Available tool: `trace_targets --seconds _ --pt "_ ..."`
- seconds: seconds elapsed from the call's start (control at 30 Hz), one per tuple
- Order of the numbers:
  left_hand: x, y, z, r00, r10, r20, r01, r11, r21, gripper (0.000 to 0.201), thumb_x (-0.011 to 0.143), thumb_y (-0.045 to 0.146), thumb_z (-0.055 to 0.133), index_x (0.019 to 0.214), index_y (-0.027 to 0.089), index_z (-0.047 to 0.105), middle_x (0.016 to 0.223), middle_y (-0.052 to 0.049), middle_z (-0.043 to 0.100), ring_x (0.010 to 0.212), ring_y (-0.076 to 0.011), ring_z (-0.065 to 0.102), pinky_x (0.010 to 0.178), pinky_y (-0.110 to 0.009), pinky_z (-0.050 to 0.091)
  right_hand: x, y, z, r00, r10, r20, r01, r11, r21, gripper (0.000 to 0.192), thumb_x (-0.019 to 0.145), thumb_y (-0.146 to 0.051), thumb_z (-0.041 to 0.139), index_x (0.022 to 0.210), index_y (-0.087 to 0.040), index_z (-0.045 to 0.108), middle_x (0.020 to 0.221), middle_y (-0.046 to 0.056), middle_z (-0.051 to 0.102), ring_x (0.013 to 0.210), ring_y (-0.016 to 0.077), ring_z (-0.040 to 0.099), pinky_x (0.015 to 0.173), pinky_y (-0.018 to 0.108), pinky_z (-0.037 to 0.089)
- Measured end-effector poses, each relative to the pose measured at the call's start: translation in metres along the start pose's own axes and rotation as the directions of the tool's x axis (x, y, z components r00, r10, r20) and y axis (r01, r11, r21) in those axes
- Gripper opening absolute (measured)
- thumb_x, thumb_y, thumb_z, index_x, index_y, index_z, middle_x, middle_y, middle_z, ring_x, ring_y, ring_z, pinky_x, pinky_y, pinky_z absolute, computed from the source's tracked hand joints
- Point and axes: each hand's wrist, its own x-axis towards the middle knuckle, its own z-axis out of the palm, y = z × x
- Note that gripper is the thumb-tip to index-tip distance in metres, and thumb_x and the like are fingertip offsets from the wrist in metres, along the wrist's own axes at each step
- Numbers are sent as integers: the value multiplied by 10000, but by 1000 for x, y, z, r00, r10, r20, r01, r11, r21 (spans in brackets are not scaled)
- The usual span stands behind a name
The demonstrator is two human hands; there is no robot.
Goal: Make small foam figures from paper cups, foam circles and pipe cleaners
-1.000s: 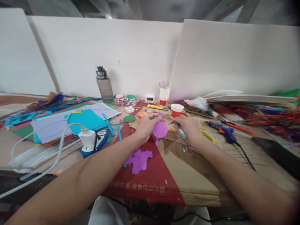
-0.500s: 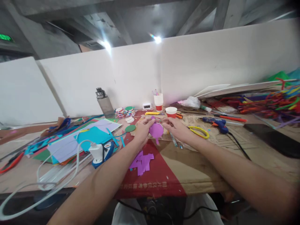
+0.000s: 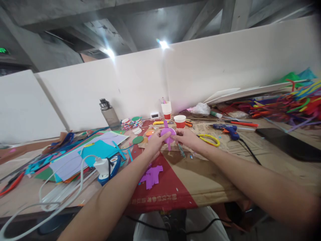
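Between my two hands is a round purple paper disc (image 3: 172,131) with a pale rim and purple strips sticking out at its top and bottom. My left hand (image 3: 160,140) grips its left side, the thumb lying across the purple face. On the right edge, my right hand (image 3: 185,137) pinches the disc with its fingertips. Several cut purple paper strips (image 3: 152,176) lie in a loose heap on the red part of the cardboard below my left hand. A green disc (image 3: 137,140) rests to the left of my hands.
Behind my hands stand a red-and-white paper cup (image 3: 180,121) and a cup of pens (image 3: 166,111). A blue glue gun (image 3: 232,131), yellow-handled scissors (image 3: 209,140) and a black phone (image 3: 288,144) lie right. Coloured paper (image 3: 97,150), a power socket (image 3: 109,169) and a bottle (image 3: 109,113) are left.
The disc has turned, so one strip now points up beyond its top. My left thumb has moved onto its face, and my right fingers have closed in on its edge.
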Motion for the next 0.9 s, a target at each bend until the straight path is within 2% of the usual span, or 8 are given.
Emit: trace_targets --seconds 0.1,0.2,0.3,0.4,0.5,0.63,0.73,0.9 --pt "2 0 -4 1000 -2 -6 2 1000 7 417 529 355 885 826 127 702 762 -23 693 656 -121 595 611 -227 470 1 -4 -4 999 -7 -35 8 1000 27 156 736 -275 647 853 -177 612 719 -15 638 605 116 551 586 254 439" --pt "6 7 -11 996 36 -82 -42 997 -71 406 554 317 877 863 127 694 818 -30 703 683 -115 612 626 -223 482 3 -5 -15 978 -63 -198 64 998 -1 202 707 -220 632 904 -180 608 849 11 657 716 126 576 663 262 453" --pt "12 16 -20 980 43 -194 -72 987 -147 354 577 253 861 855 126 681 774 -16 694 666 -111 622 612 -217 486 3 -5 -30 906 -169 -389 144 985 -94 199 680 -119 473 807 -182 613 742 -6 622 675 129 543 622 257 411" --pt "18 21 -29 961 54 -273 -111 974 -200 269 640 201 814 859 139 672 764 -7 695 655 -113 630 609 -223 495 -2 -9 -37 862 -209 -462 139 974 -180 187 643 -97 409 608 -192 566 574 -14 539 580 132 479 571 271 351" --pt "23 26 -36 941 24 -339 -117 960 -256 170 700 177 761 834 155 659 729 1 690 617 -107 622 570 -210 478 -8 -15 -34 888 -231 -397 130 955 -265 200 711 -142 426 580 -208 562 537 -5 529 559 145 477 560 285 342" --pt "24 34 -42 937 -12 -350 -104 945 -310 147 782 274 702 862 154 672 702 -25 698 611 -129 644 480 -205 437 -12 -15 -24 934 -290 -209 157 858 -489 200 820 -330 531 693 -211 630 703 37 641 683 189 554 635 316 394" --pt "24 38 -44 947 -14 -320 -95 942 -323 236 803 325 682 969 157 686 746 -40 718 679 -154 681 487 -212 449 -14 -10 -16 932 -350 -93 228 767 -600 186 826 -362 577 807 -207 676 878 79 676 867 236 589 757 358 442" --pt "28 30 -47 943 38 -331 -142 944 -297 319 789 372 708 1047 189 672 795 -34 723 711 -141 679 539 -205 474 -20 -5 -4 919 -391 52 331 695 -638 220 858 -371 571 955 -206 679 1043 106 660 1035 276 571 929 436 421"
